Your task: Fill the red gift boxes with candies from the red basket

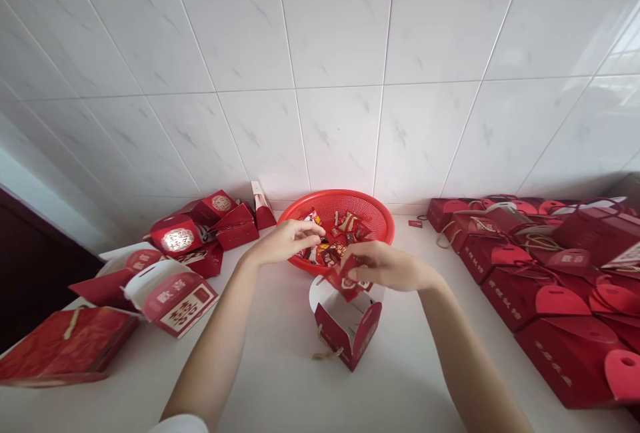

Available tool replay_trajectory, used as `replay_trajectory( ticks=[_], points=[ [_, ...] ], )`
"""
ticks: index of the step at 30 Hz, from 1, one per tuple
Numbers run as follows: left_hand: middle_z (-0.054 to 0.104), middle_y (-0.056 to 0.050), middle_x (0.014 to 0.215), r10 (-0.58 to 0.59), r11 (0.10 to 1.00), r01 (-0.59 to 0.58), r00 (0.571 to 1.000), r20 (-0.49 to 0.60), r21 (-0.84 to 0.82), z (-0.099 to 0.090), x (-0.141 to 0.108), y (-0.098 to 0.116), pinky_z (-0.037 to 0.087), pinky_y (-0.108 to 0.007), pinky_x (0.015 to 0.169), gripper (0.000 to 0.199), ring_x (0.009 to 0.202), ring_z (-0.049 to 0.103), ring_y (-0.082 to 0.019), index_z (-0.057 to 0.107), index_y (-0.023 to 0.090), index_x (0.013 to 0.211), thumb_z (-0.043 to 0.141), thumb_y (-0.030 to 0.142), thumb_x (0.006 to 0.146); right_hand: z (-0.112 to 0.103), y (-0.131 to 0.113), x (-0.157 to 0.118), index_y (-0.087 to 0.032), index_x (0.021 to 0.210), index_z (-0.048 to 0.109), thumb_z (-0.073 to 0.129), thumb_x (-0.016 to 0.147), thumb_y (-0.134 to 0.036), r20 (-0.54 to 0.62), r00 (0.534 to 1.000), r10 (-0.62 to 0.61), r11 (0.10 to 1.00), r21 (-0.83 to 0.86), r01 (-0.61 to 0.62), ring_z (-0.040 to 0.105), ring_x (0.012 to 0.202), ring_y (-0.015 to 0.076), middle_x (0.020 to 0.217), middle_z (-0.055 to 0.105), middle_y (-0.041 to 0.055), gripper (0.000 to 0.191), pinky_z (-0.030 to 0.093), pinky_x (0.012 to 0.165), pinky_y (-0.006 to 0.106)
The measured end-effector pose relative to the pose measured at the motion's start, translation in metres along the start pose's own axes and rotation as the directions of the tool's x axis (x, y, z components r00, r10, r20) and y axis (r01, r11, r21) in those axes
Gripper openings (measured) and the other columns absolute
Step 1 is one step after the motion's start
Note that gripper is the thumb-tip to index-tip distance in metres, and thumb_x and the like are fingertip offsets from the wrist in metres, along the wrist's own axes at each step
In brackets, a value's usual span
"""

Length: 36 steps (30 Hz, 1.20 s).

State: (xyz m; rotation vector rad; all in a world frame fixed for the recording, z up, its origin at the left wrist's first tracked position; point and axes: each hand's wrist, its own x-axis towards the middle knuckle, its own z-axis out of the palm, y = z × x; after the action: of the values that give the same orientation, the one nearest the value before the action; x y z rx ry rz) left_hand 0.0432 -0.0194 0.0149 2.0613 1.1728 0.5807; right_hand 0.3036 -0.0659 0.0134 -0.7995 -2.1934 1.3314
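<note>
A red plastic colander basket [380,216] stands against the wall with several wrapped candies [336,250] in it. My left hand [289,240] reaches over its left rim, fingers stretched out and apart, with nothing seen in them. My right hand [387,265] is closed on a red candy packet [349,285], just above an open red gift box [345,326]. The box sits in front of the basket, its white inside showing and a twine cord [327,353] hanging at its left. What lies at the bottom of the box cannot be made out.
On the left lie several open red boxes [185,300] and a larger red box [65,346]. Rows of closed red boxes [515,293] with cords fill the right side. One small red packet [415,224] lies near the tiled wall [340,140].
</note>
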Motion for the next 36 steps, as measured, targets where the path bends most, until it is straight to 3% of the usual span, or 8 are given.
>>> replay_trajectory(
  ticks=[5,8,13,18,24,27,32,36],
  points=[
    [0.077,-0.007,0.103,-0.047,0.997,0.042,0.996,-0.082,-0.058,-0.008,0.000,-0.009,0.055,-0.036,0.094,0.038,0.098,0.071,-0.023,0.071,0.018,0.108,0.066,0.047,0.084,0.014,-0.006,0.001,-0.022,0.079,0.067,0.057,0.084,-0.015,0.013,0.999,0.038,0.983,-0.181,-0.035,0.055,0.057,0.0131,0.066,0.063,-0.0022,0.013,0.039,0.052,0.024],
    [0.077,-0.007,0.104,-0.064,0.995,0.057,0.994,-0.089,-0.078,-0.010,0.004,-0.018,0.054,-0.038,0.095,0.037,0.101,0.071,-0.024,0.071,0.018,0.106,0.067,0.046,0.083,0.019,-0.004,0.001,-0.023,0.083,0.072,0.064,0.081,-0.015,0.020,1.000,-0.002,0.970,-0.242,0.007,0.061,0.062,0.0149,0.073,0.070,-0.0006,0.012,0.042,0.054,0.023],
    [0.076,-0.008,0.108,-0.089,0.994,0.085,0.995,-0.055,-0.068,-0.012,0.020,-0.033,0.054,-0.038,0.096,0.037,0.102,0.070,-0.024,0.071,0.017,0.105,0.069,0.044,0.080,0.014,0.001,0.000,-0.025,0.095,0.074,0.064,0.083,-0.019,-0.155,0.986,-0.059,0.955,-0.295,0.010,0.067,0.075,0.0194,0.082,0.074,0.0020,0.017,0.049,0.062,0.026],
    [0.076,-0.006,0.102,-0.081,0.985,0.070,0.995,0.065,0.157,-0.013,0.058,-0.033,0.053,-0.030,0.085,0.029,0.092,0.069,-0.021,0.074,0.018,0.104,0.063,0.035,0.083,-0.005,0.003,-0.009,-0.025,0.092,0.073,0.060,0.088,-0.025,-0.363,0.931,-0.040,0.949,-0.304,-0.078,0.068,0.077,0.0211,0.089,0.075,0.0036,0.014,0.050,0.065,0.030],
    [0.075,-0.003,0.114,-0.145,0.855,-0.033,0.943,0.299,0.518,0.007,0.121,-0.026,0.049,-0.023,0.080,0.036,0.096,0.068,-0.019,0.075,0.023,0.109,0.058,0.014,0.079,-0.024,0.008,-0.020,-0.025,0.089,0.074,0.062,0.086,-0.030,-0.613,0.787,-0.067,0.949,-0.282,-0.138,0.068,0.077,0.0220,0.091,0.076,0.0031,0.013,0.052,0.071,0.034],
    [0.075,-0.006,0.111,-0.196,0.817,-0.023,0.928,0.315,0.577,0.020,0.142,-0.029,0.051,-0.027,0.079,0.039,0.095,0.068,-0.024,0.077,0.024,0.102,0.064,0.009,0.069,-0.028,0.007,-0.024,-0.025,0.087,0.075,0.064,0.084,-0.034,-0.668,0.741,-0.067,0.964,-0.236,-0.126,0.068,0.078,0.0236,0.090,0.077,0.0037,0.014,0.053,0.074,0.037],
    [0.073,-0.011,0.111,-0.274,0.751,0.036,0.925,0.262,0.660,0.037,0.151,-0.041,0.052,-0.041,0.084,0.045,0.096,0.067,-0.031,0.077,0.024,0.098,0.073,0.006,0.058,-0.031,0.005,-0.026,-0.025,0.087,0.075,0.067,0.082,-0.037,-0.685,0.728,-0.024,0.973,-0.183,-0.140,0.068,0.078,0.0244,0.093,0.077,0.0042,0.015,0.053,0.075,0.038],
    [0.072,-0.012,0.105,-0.282,0.740,0.045,0.927,0.247,0.672,0.040,0.148,-0.050,0.052,-0.042,0.084,0.028,0.090,0.068,-0.030,0.076,0.021,0.087,0.072,0.010,0.062,-0.032,0.007,-0.024,-0.025,0.085,0.076,0.069,0.080,-0.036,-0.688,0.725,-0.034,0.978,-0.173,-0.118,0.068,0.077,0.0240,0.091,0.077,0.0038,0.014,0.053,0.074,0.037]
  ],
)
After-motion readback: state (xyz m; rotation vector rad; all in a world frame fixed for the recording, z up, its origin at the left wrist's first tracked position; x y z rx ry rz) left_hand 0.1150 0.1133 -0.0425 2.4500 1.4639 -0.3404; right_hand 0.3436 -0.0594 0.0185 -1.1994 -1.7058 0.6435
